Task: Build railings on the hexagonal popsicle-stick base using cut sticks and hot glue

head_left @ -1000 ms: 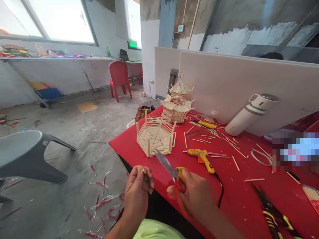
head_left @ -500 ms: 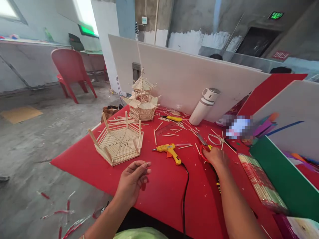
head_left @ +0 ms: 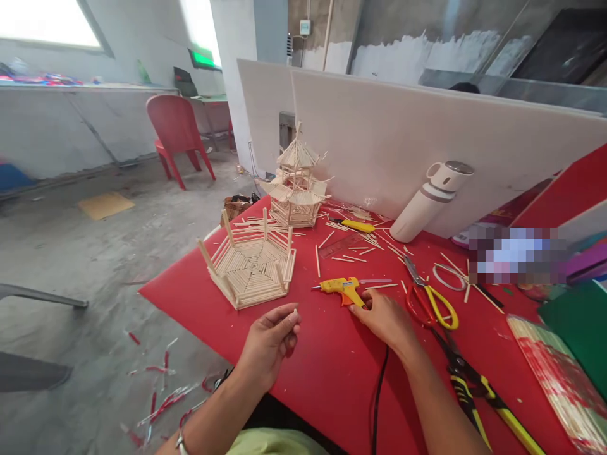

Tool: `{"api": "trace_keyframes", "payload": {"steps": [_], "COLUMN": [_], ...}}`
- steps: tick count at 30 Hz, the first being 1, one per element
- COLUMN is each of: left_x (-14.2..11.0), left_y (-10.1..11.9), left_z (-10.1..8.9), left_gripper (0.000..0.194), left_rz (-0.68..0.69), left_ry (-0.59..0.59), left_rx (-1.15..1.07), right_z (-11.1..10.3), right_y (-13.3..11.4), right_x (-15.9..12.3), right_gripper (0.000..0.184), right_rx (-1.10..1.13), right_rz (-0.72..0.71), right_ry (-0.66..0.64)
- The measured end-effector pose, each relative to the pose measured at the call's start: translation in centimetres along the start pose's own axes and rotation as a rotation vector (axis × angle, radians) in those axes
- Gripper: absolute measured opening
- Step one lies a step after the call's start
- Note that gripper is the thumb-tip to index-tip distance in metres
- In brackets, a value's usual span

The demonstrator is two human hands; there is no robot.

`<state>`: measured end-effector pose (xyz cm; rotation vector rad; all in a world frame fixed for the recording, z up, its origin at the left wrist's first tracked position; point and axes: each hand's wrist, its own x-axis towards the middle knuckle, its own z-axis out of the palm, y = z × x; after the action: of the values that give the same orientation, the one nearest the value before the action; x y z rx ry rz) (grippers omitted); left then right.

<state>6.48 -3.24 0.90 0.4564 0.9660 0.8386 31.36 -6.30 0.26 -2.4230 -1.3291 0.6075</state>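
Observation:
My left hand [head_left: 271,341] is closed in a pinch above the front edge of the red table, with the pale tip of a short wooden stick [head_left: 296,311] showing between thumb and finger. My right hand [head_left: 385,321] has its fingers around the handle of a yellow hot glue gun [head_left: 342,288], which lies with its nozzle to the left. Left of the gun sits a hexagonal stick base [head_left: 253,268] with upright posts at its corners. Red-and-yellow scissors [head_left: 429,302] lie right of my right hand, blades partly apart.
A stick pagoda [head_left: 297,183] stands behind the base. Loose sticks, a yellow utility knife [head_left: 358,225] and a white bottle [head_left: 430,201] lie or stand farther back. Long-handled cutters [head_left: 462,373] and a packet of sticks [head_left: 557,376] are at right. The gun's black cord [head_left: 380,398] runs toward me.
My right hand has left the scissors and moved left onto the glue gun's handle. My left hand keeps its pinch. The view has turned left.

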Motion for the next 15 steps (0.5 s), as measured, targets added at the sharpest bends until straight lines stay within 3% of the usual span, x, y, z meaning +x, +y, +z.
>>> {"api": "trace_keyframes", "payload": {"steps": [3, 6, 11, 15], "left_x": [0.2, 0.6, 0.9, 1.0], "left_y": [0.1, 0.2, 0.3, 0.5], "left_z": [-0.7, -1.1, -1.6, -1.9], "left_gripper": [0.045, 0.039, 0.035, 0.033], "left_rz": [0.006, 0.016, 0.046, 0.071], "left_ry": [0.011, 0.004, -0.022, -0.009], "left_rx": [-0.031, -0.043, -0.042, -0.05], "right_z": [-0.1, 0.0, -0.3, -1.4], "right_y": [0.7, 0.5, -1.9, -4.4], "right_x": [0.5, 0.0, -2.0, -3.4], "right_gripper": [0.027, 0.031, 0.033, 0.035], "right_rx": [0.1, 0.224, 0.588, 0.686], "right_rz": [-0.042, -0.12, -0.29, -0.362], "right_ry": [-0.069, -0.09, -0.022, -0.065]}}
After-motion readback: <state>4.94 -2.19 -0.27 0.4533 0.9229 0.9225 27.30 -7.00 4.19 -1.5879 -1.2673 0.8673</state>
